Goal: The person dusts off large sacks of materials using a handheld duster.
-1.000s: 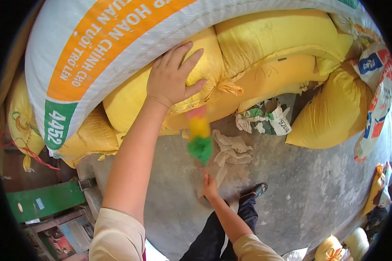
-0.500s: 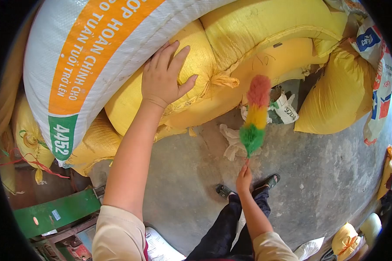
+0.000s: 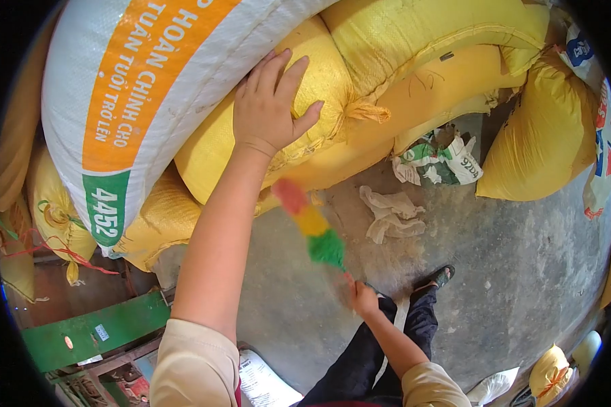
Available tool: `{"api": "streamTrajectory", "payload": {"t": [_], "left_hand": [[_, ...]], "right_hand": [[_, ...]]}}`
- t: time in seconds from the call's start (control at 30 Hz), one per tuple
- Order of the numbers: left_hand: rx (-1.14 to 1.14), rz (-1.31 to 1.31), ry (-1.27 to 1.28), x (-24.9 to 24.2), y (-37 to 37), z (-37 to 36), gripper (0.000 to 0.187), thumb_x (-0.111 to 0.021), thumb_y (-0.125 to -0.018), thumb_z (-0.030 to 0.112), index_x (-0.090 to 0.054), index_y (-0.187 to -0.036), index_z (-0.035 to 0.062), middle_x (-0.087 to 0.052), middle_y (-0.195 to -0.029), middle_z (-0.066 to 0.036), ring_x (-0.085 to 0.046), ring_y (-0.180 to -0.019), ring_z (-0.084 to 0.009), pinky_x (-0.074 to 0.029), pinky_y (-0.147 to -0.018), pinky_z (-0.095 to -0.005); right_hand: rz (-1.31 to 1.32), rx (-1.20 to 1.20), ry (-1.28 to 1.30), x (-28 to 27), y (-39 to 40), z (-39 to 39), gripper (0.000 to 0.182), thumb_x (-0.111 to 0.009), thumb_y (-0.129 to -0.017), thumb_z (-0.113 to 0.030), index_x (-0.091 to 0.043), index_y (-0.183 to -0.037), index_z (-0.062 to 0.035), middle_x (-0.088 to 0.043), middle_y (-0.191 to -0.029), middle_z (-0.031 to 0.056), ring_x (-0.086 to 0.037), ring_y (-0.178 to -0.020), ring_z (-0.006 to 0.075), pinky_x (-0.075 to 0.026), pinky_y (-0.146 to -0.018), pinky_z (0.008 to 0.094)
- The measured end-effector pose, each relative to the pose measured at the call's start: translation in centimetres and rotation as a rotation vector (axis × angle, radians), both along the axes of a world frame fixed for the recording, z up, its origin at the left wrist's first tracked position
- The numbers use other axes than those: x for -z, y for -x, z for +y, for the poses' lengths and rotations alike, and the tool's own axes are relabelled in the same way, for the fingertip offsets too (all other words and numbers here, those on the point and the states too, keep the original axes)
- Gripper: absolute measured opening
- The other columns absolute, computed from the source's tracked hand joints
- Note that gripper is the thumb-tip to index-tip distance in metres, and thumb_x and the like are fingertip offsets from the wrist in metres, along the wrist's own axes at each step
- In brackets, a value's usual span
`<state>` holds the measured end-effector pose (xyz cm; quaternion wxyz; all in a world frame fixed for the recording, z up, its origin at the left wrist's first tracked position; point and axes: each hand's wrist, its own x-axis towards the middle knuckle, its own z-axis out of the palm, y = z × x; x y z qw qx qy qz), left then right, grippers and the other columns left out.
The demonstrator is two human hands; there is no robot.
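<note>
My left hand (image 3: pixel 270 105) lies with fingers spread on a plump yellow sack (image 3: pixel 217 146), beside the seam of a large white sack (image 3: pixel 68 102) with an orange band and the number 4452. In my right hand (image 3: pixel 364 298) is the thin handle of a fluffy duster (image 3: pixel 312 227), striped red, yellow and green. Its head slants up and to the left, the red tip overlapping the lower edge of the yellow sacks in this view. More yellow sacks (image 3: pixel 441 27) are stacked behind, one tied off in a knot.
Crumpled pale plastic (image 3: pixel 390 214) and a torn green-and-white bag (image 3: pixel 441 163) lie on the concrete floor (image 3: pixel 516 264). Another yellow sack (image 3: pixel 543 136) leans at the right. A green metal piece (image 3: pixel 95 332) stands low on the left, and small tied bags (image 3: pixel 548 373) sit at bottom right.
The duster has swung left and down with my right hand, from upright near the torn bag to a left slant. My left hand stays on the yellow sack; the view has shifted slightly.
</note>
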<state>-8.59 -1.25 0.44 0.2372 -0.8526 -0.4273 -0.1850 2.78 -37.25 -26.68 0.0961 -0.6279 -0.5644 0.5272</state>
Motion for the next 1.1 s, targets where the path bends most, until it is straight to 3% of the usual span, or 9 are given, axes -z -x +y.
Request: {"api": "streamTrajectory", "payload": {"t": [0.17, 0.37, 0.43, 0.73, 0.87, 0.93, 1.1], "left_hand": [[-0.01, 0.003, -0.03, 0.1, 0.1, 0.1, 0.055, -0.059, -0.07, 0.041, -0.049, -0.117, 0.0153, -0.047, -0.119, -0.006, -0.045, -0.11, -0.0251, -0.039, -0.087, -0.0378], [0.023, -0.045, -0.047, 0.4, 0.3, 0.3, 0.053, -0.059, -0.07, 0.042, -0.05, -0.115, 0.015, -0.049, -0.115, -0.006, -0.046, -0.108, -0.0257, -0.039, -0.087, -0.0382], [0.022, -0.041, -0.05, 0.4, 0.5, 0.3, 0.053, -0.059, -0.07, 0.043, -0.05, -0.115, 0.0149, -0.049, -0.114, -0.006, -0.046, -0.108, -0.0257, -0.039, -0.086, -0.0381], [0.038, -0.059, -0.079, 0.8, 0.7, 0.6, 0.052, -0.057, -0.072, 0.047, -0.052, -0.112, 0.0144, -0.05, -0.113, -0.006, -0.047, -0.107, -0.0254, -0.04, -0.086, -0.0384], [0.038, -0.051, -0.084, 0.7, 0.7, 0.6, 0.052, -0.056, -0.072, 0.048, -0.052, -0.112, 0.0145, -0.05, -0.113, -0.006, -0.047, -0.107, -0.0254, -0.04, -0.086, -0.0384], [0.039, -0.05, -0.087, 0.7, 0.6, 0.6, 0.053, -0.056, -0.072, 0.048, -0.052, -0.113, 0.0146, -0.051, -0.113, -0.006, -0.047, -0.107, -0.0253, -0.04, -0.086, -0.0383], [0.039, -0.056, -0.078, 0.7, 0.6, 0.7, 0.053, -0.056, -0.072, 0.049, -0.052, -0.113, 0.0148, -0.051, -0.113, -0.006, -0.047, -0.107, -0.0253, -0.04, -0.086, -0.0383]], "right_hand": [[-0.157, -0.062, -0.07, 0.4, -0.7, 5.2, 0.037, -0.038, -0.088, -0.036, -0.057, -0.08, -0.0041, -0.06, -0.073, 0.0208, -0.058, -0.064, 0.0399, -0.045, -0.057, 0.0489], [-0.257, -0.003, 0.071, -0.1, 2.4, 8.4, 0.04, -0.039, -0.088, -0.035, -0.057, -0.074, -0.0021, -0.06, -0.072, 0.0213, -0.058, -0.067, 0.04, -0.047, -0.06, 0.0467], [-0.116, -0.144, -0.052, -2.5, 2.6, 8.3, 0.04, -0.04, -0.088, -0.035, -0.057, -0.074, -0.0017, -0.059, -0.069, 0.0221, -0.058, -0.066, 0.0387, -0.046, -0.059, 0.0465], [-0.059, -0.152, -0.35, -2.2, 0.7, 6.8, 0.036, -0.043, -0.087, -0.034, -0.05, -0.068, -0.0053, -0.058, -0.059, 0.0168, -0.057, -0.052, 0.0356, -0.044, -0.046, 0.0445], [-0.226, -0.094, -0.185, 0.5, 1.5, 6.7, 0.037, -0.042, -0.088, -0.035, -0.051, -0.069, -0.0048, -0.059, -0.062, 0.0173, -0.058, -0.057, 0.0356, -0.046, -0.049, 0.0447], [-0.429, -0.07, -0.022, 1.9, 1.6, 6.9, 0.041, -0.038, -0.088, -0.039, -0.056, -0.073, -0.0046, -0.061, -0.066, 0.0165, -0.061, -0.06, 0.0346, -0.048, -0.054, 0.0446], [-0.252, -0.241, -0.044, -2.2, 1.9, 7.4, 0.041, -0.037, -0.089, -0.037, -0.058, -0.079, -0.0036, -0.062, -0.072, 0.0183, -0.061, -0.067, 0.0357, -0.049, -0.058, 0.0447]]}}
